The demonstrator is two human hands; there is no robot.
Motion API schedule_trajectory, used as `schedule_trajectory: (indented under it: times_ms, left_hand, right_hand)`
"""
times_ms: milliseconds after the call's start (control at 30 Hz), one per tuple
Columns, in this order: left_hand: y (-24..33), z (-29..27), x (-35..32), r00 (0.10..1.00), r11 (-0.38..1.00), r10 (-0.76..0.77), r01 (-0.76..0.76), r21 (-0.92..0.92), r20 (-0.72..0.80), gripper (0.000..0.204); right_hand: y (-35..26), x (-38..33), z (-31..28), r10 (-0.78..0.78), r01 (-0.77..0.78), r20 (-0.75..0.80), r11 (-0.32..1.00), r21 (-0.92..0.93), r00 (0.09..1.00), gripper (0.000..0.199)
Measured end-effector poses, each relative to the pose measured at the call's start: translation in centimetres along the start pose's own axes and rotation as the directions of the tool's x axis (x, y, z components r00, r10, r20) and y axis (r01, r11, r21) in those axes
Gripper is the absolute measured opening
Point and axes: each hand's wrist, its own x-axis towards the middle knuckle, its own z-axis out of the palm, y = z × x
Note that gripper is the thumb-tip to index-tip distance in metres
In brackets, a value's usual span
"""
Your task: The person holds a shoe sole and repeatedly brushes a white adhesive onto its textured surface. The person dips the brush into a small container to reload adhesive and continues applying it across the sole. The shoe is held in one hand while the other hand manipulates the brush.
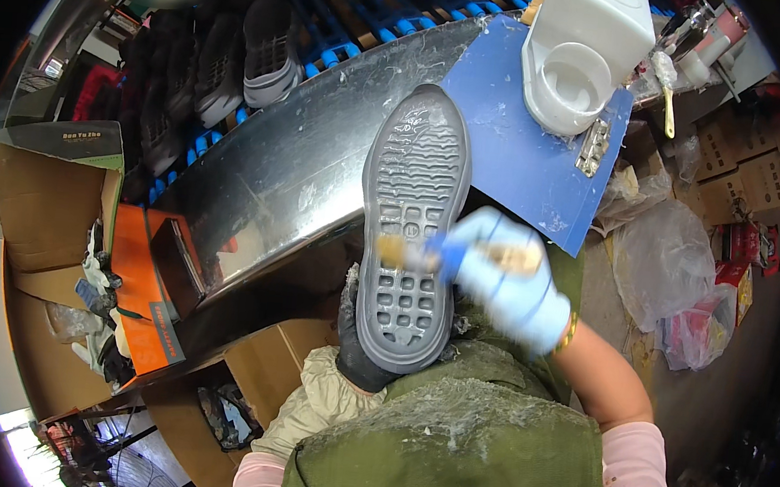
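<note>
our left hand (361,355) grips the sole (414,211) by one end, the other over the desk (325,133), while our right hand (507,288) pinches the brush (418,257), so we should stroke evenly along its grooves.

Upper left, we see dark shoes (269,37) with grey soles along blue-rollered conveyor (336,56). Below them, at left, open cardboard box (40,207), orange box (137,256) just beside it. On dark, shiny table (331,124) we have blue board (484,95); silvery blister strip (592,148) on board's right side. Far right, stacked brown cartons (756,185). Nearer us, clear plastic bag (663,260), red packaging (740,244) close by on floor (703,396).
</note>
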Motion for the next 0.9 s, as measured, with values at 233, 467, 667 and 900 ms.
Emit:
schedule_trajectory:
  times_ms: [233, 467, 667, 900]
  left_hand:
    - [0.4, 4.7, 0.0, 0.964, 0.959, -0.094, 0.155, 0.237, -0.249, 0.049]
    - [0.2, -1.0, 1.5, 0.973, 0.94, -0.051, 0.122, 0.317, -0.223, 0.042]
    - [-0.6, -0.9, 2.2, 0.999, 0.994, -0.019, 0.022, 0.103, -0.035, 0.046]
    - [-1.3, 3.7, 3.6, 0.987, 0.994, -0.105, 0.106, 0.006, -0.122, 0.067]
  right_hand:
    - [-2.3, 0.8, -0.5, 0.009, 0.016, -0.187, 0.991, 0.134, 0.982, 0.018]
    - [-1.7, -1.6, 1.0, 0.022, 0.0, -0.152, 0.989, 0.148, 0.988, 0.01]
    - [-3.9, -4.0, 0.1, 0.144, -0.181, 0.178, 0.961, 0.21, 0.973, 0.024]
    - [-8.1, 4.1, -12.5, -0.526, 0.371, -0.469, 0.845, -0.386, 0.71, 0.015]
